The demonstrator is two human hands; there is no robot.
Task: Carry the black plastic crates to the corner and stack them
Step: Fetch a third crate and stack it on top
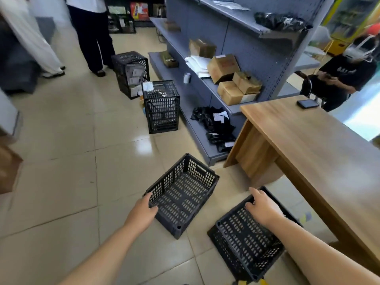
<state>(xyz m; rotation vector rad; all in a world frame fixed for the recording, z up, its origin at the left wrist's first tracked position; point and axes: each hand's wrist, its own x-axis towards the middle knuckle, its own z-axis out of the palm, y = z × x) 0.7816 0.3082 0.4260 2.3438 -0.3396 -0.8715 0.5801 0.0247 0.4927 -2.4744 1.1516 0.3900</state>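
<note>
The left hand gripped the near rim of an empty black crate, thumb inside and fingers curled over the outside wall, holding it tilted above the tiled floor. The right hand gripped the far rim of a second crate, which sat nested on another beside the wooden desk. Further off, two stacks of crates stood by the grey shelves.
</note>
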